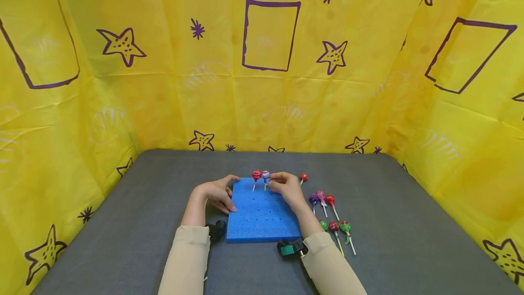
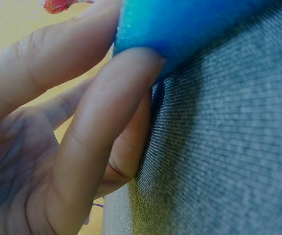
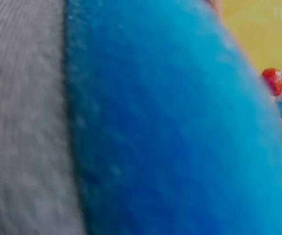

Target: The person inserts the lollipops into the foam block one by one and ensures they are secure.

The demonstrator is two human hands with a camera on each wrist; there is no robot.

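Observation:
A blue foam block [image 1: 262, 229] with rows of small holes lies on the table. My left hand [image 1: 217, 194] holds its left edge, thumb and fingertips against the foam; the left wrist view shows the fingers [image 2: 94, 122] at the block's corner. At the far end of the block, my right hand [image 1: 288, 189] pinches a blue-wrapped lollipop [image 1: 265, 175] standing upright with its stick at the foam. Just left of it a red lollipop [image 1: 256, 175] stands in the block. In the right wrist view the foam covers most of the right hand.
Right of the block lie loose lollipops: a red one [image 1: 304, 177] at the back, a purple [image 1: 313, 198], a pink [image 1: 320, 196] and a red one [image 1: 330, 201] midway, and green [image 1: 345, 226] and dark red [image 1: 334, 226] ones nearer. Yellow cloth [image 1: 163, 104] walls surround the grey table [image 1: 143, 222].

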